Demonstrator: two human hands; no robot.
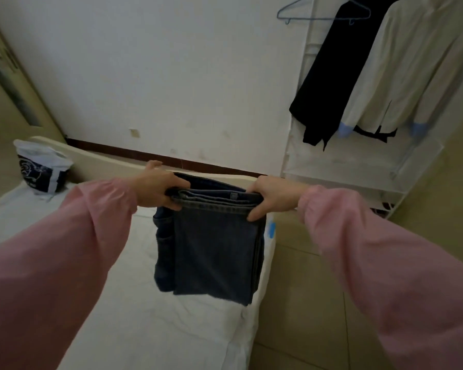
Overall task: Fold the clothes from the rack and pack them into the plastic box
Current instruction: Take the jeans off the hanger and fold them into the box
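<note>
A pair of dark blue jeans (214, 252), folded over several times, hangs in the air above the white bed (118, 303). My left hand (158, 189) grips the folded top edge at its left end. At the right end my right hand (270, 196) grips the same edge, thumb in front. Both arms wear pink sleeves. At the upper right the white clothes rack (358, 166) carries a black garment (332, 76) and a cream jacket (401, 70) with blue cuffs. No plastic box is in view.
An empty blue hanger (318, 12) hangs at the rack's left end. A white and dark blue plastic bag (42, 169) stands on the bed's far left corner. Tiled floor (305, 316) lies right of the bed. A white wall runs behind.
</note>
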